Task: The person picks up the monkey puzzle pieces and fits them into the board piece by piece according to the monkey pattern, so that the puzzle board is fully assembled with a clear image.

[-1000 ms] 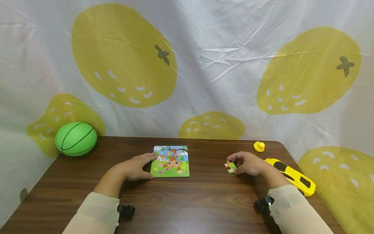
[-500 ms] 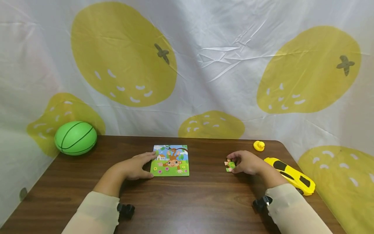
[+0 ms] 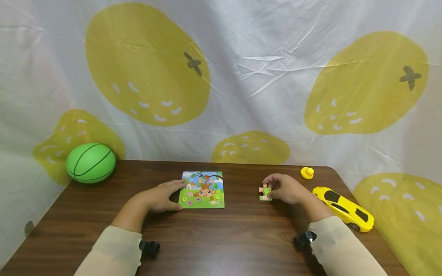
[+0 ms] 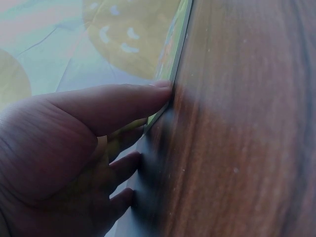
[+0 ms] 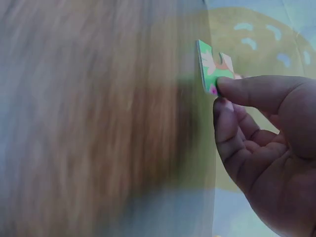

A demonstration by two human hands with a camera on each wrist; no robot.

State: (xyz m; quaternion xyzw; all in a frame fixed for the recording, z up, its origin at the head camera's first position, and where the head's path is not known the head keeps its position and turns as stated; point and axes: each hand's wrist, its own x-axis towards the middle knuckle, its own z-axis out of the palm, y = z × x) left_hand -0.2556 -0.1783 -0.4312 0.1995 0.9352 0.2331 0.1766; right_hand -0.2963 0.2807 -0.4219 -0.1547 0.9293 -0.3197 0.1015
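A square picture board (image 3: 202, 190) with a cartoon monkey lies flat on the table left of centre. My left hand (image 3: 161, 197) stays at its left side, with thumb (image 4: 143, 96) and fingertips touching the board edge and the fingers fairly straight. My right hand (image 3: 287, 189) pinches a small jigsaw puzzle piece (image 3: 265, 193) between thumb and fingers. In the right wrist view the jigsaw puzzle piece (image 5: 208, 64) shows green, white and pink print and a rounded notch. From the head view I cannot tell how far it is above the table.
A green ball (image 3: 90, 163) sits at the table's back left. At the right are a yellow toy duck (image 3: 307, 173) and a yellow toy car (image 3: 345, 210), close to my right forearm. A lemon-print cloth (image 3: 255, 96) hangs behind the brown wooden table (image 3: 221, 237).
My right hand has moved a little to the left with the jigsaw puzzle piece, which has turned in its fingers. The left hand and the board have stayed put.
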